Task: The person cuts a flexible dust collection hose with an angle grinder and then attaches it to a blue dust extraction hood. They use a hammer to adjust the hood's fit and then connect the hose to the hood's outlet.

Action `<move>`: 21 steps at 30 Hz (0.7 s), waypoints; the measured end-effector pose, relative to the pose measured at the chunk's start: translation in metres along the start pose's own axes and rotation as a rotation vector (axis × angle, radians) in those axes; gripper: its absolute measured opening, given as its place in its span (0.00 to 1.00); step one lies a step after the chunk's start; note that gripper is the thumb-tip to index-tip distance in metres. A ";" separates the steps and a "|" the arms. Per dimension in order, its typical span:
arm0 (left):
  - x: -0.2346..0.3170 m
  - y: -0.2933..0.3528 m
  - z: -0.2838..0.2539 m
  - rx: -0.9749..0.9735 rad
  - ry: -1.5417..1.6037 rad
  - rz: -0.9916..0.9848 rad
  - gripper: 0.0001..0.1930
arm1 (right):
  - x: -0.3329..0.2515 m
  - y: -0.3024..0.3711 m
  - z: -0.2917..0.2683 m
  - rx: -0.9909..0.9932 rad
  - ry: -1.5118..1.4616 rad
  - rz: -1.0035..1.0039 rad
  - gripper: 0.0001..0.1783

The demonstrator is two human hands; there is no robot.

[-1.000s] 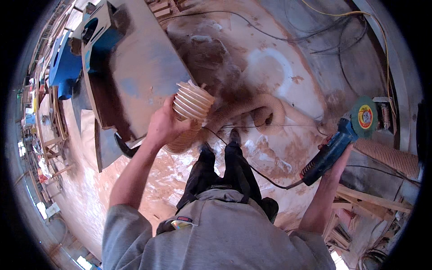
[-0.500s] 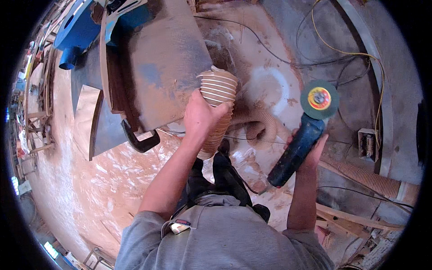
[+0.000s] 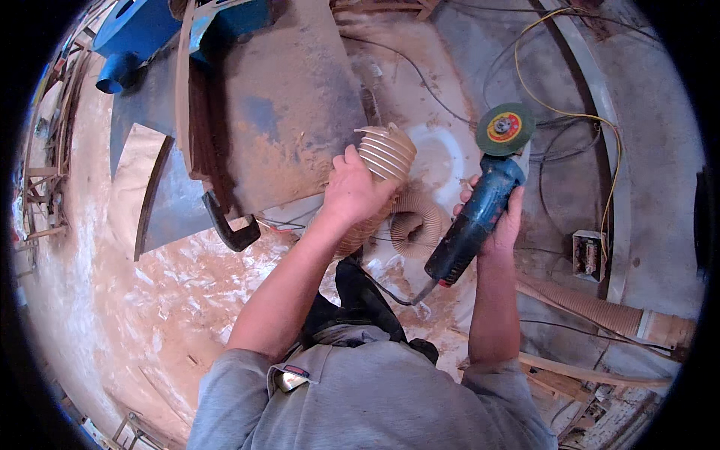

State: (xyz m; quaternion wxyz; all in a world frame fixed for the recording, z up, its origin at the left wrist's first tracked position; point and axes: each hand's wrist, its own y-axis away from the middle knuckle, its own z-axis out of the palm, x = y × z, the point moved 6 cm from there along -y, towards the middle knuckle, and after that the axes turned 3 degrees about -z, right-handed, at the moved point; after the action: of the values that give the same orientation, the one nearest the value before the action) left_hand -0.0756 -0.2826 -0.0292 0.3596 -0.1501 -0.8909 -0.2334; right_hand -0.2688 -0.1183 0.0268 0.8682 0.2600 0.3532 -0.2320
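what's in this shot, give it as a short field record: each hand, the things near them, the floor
left hand: grips the open end of a ribbed tan hose
right hand: wrapped around the body of a blue angle grinder, disc end pointing away from the person
grinder disc: green with a red and yellow centre
nearby: dusty metal machine table by the left hand
floor: covered in sawdust, cables trailing

Right hand (image 3: 501, 214) swung angle grinder (image 3: 480, 206) up toward ribbed hose (image 3: 384, 154); left hand (image 3: 352, 191) regripped hose end.
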 end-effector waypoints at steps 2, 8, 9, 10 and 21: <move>0.001 -0.002 0.000 0.006 -0.005 0.013 0.49 | 0.006 -0.003 0.003 -0.006 0.063 0.012 0.41; 0.002 -0.002 -0.009 -0.189 0.188 -0.014 0.47 | 0.020 0.001 0.030 -0.046 0.025 0.114 0.42; 0.000 0.000 -0.009 -0.161 0.158 -0.030 0.48 | 0.019 0.001 0.034 0.010 0.033 0.072 0.42; -0.002 0.001 -0.008 -0.133 0.128 -0.047 0.49 | 0.020 0.001 0.038 -0.036 0.001 0.127 0.40; 0.001 -0.010 -0.006 -0.171 0.061 -0.034 0.44 | 0.018 0.003 0.043 -0.048 -0.026 0.166 0.37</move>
State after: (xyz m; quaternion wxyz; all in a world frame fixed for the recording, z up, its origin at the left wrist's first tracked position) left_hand -0.0778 -0.2940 -0.0278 0.3685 -0.1579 -0.8587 -0.3193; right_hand -0.2344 -0.1467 0.0412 0.8950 0.2647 0.3244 -0.1540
